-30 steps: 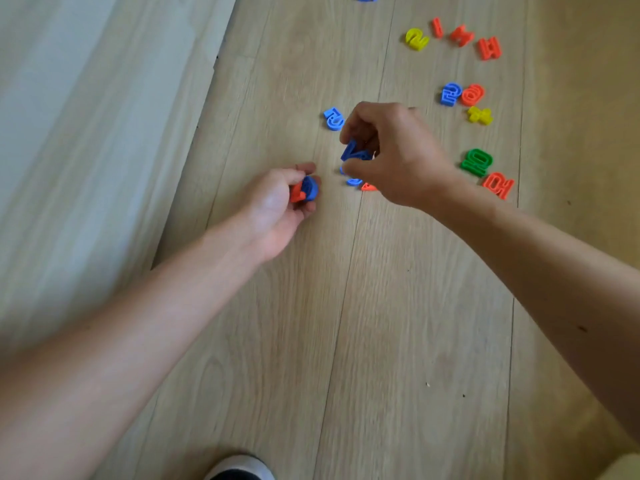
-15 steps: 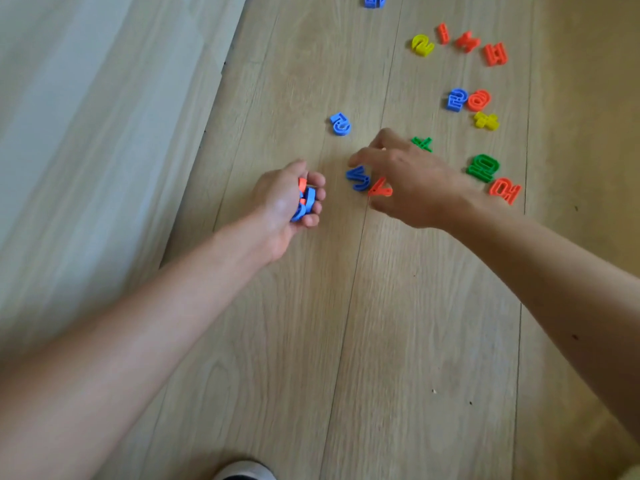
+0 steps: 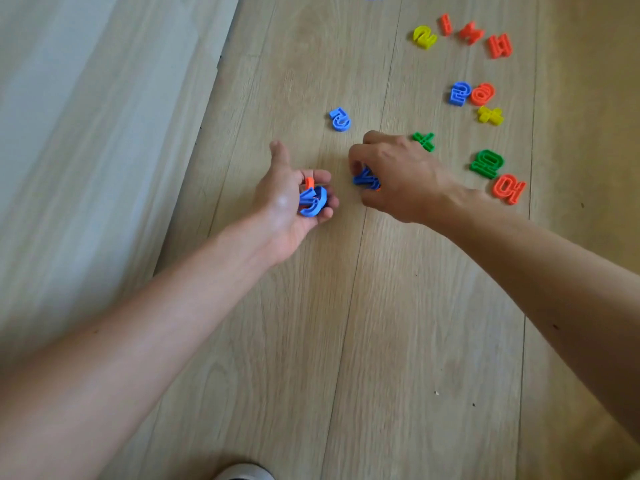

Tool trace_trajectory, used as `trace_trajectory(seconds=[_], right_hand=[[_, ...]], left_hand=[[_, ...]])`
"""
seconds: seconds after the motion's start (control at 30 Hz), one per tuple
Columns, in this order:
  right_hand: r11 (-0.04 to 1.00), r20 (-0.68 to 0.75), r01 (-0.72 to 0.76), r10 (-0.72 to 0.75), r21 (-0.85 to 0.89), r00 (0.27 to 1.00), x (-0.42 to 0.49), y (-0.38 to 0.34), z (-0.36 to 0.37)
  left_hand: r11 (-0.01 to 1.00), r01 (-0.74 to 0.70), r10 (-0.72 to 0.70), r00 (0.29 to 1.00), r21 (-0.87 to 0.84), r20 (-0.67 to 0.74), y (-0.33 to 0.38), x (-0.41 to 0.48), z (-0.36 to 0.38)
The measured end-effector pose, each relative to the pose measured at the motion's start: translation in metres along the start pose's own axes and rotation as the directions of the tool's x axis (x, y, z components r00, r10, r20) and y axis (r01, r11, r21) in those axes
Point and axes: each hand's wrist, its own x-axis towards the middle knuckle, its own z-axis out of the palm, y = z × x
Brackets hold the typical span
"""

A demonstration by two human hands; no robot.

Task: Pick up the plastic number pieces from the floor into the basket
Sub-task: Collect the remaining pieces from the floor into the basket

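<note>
The right hand (image 3: 398,174) is pinching a blue number piece (image 3: 363,176) low over the wooden floor (image 3: 381,323), fingers curled around it. Just left of that grip, the left hand (image 3: 291,202) is cupping blue pieces (image 3: 313,200) and an orange piece (image 3: 309,182). A green plus piece (image 3: 425,141) is lying behind the right knuckles.

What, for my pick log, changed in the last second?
The right hand, open half a second ago, has closed its fingers on the blue piece on the floor. The left hand lifted its thumb but still cups its blue and orange pieces. The other scattered pieces stayed put.
</note>
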Motion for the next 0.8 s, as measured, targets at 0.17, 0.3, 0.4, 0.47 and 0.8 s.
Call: trace_trajectory(seconds=[0.17,0.3,0.4,0.47,0.8], right_hand=[[0.876,-0.194,0.051,0.049,0.48,0.98,-0.011,-0.017,-0.028],[0.861,-0.164,0.13,-0.055,0.491,0.985,-0.02,-0.048,-0.044],[0.872,-0.117,0.106,-0.056,0.479,0.992,-0.028,-0.048,-0.046],[0.848,-0.197,0.088,0.019,0.522,0.98,-0.04,-0.036,-0.05],[0.805,-0.036,-0.522,0.553,0.282,0.833,-0.178,0.093,-0.033]], left_hand=[[0.977,0.134,-0.114,0.986,-0.168,0.12,0.003,-0.004,0.004],[0.941,0.209,-0.128,0.947,-0.265,0.293,0.005,-0.01,0.01],[0.931,0.239,-0.145,0.936,-0.277,0.32,0.005,-0.011,0.017],[0.939,0.237,-0.157,0.94,-0.25,0.301,0.005,-0.011,0.023],[0.947,-0.166,0.091,0.959,0.276,0.267,-0.029,-0.007,0.08]])
